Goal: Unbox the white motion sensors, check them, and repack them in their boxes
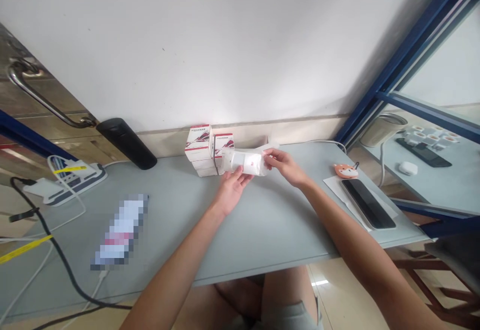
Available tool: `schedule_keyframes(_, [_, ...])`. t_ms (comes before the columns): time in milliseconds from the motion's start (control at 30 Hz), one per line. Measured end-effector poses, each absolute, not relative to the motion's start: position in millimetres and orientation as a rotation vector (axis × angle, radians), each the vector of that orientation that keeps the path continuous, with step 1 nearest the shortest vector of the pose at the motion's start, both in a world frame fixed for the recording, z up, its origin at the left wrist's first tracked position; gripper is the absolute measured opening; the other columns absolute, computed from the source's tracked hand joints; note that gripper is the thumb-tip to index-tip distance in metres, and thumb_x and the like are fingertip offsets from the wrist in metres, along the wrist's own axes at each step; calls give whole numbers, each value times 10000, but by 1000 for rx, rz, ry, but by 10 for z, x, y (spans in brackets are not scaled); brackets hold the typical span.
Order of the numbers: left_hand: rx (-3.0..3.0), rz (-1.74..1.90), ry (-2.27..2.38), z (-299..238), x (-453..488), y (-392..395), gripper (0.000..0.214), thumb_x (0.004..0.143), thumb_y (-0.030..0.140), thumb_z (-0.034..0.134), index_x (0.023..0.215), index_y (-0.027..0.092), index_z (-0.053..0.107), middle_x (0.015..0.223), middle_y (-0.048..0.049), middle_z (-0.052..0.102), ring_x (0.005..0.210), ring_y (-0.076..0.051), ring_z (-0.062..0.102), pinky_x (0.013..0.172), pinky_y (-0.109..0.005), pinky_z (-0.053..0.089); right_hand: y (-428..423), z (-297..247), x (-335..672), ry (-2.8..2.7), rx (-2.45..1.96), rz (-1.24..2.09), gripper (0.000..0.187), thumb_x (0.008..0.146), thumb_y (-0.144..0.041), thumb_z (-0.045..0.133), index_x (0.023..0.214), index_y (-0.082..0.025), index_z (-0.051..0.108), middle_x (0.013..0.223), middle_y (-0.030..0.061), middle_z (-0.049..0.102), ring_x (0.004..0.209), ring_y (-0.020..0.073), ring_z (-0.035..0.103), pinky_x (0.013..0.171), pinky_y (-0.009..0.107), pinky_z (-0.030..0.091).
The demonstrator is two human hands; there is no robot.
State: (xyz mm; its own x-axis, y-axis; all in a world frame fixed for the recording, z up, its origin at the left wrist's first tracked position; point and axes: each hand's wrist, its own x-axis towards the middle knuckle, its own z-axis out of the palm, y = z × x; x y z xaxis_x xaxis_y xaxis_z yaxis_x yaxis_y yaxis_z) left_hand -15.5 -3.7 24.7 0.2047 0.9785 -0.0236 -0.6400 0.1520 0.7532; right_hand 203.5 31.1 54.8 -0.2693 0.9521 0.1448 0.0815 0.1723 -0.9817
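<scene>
A white device in a clear plastic bag (244,160) is held between my two hands, a little above the table near the wall. My left hand (231,190) supports it from below, fingers curled against its underside. With thumb and fingers, my right hand (282,165) pinches the bag's right end. Just left of the bag, small white and red boxes (198,147) are stacked against the wall. Part of the right-hand box (224,142) is hidden behind the bag.
A black cylinder (126,143) leans at the back left beside a power strip (75,185) with cables. A blurred-out object (122,232) lies front left. On the right are a phone (368,203), white paper (337,190) and an orange animal-shaped item (345,171). Blue-framed glass borders the right side.
</scene>
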Motion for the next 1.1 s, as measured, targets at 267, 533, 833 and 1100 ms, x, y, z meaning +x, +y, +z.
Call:
schedule_keyframes(267, [639, 1256, 668, 279, -164, -40, 330, 829, 352, 871, 1095, 223, 724, 1310, -60, 742, 1289, -251, 661, 1157, -466, 501, 341, 492, 2137, -1448, -867, 1561, 681, 939, -773, 554, 1427, -297, 561, 1137, 51, 640, 909, 188, 679, 822, 347, 554])
schedule_keyframes(533, [687, 1248, 727, 208, -107, -56, 378, 835, 331, 867, 1153, 189, 722, 1287, -96, 754, 1298, -271, 654, 1132, -447, 507, 266, 515, 1925, -1298, -925, 1500, 404, 832, -524, 832, 1079, -236, 692, 872, -9, 621, 720, 133, 577, 749, 324, 524])
schedule_keyframes(833, [840, 1187, 647, 365, -102, -141, 670, 795, 185, 876, 1400, 269, 601, 1400, -69, 700, 1250, -273, 696, 1189, -501, 463, 318, 400, 1928, -1233, -985, 1400, 400, 815, -595, 810, 916, -249, 636, 938, -11, 639, 776, 138, 558, 724, 300, 497])
schedule_keyframes(1100, [841, 1229, 692, 374, -159, -82, 393, 796, 297, 895, 1139, 193, 733, 1219, -96, 772, 1176, -306, 716, 1104, -507, 492, 294, 454, 1934, -1151, -928, 1506, 366, 792, -526, 864, 997, -245, 751, 1109, 34, 710, 953, 183, 637, 901, 354, 546])
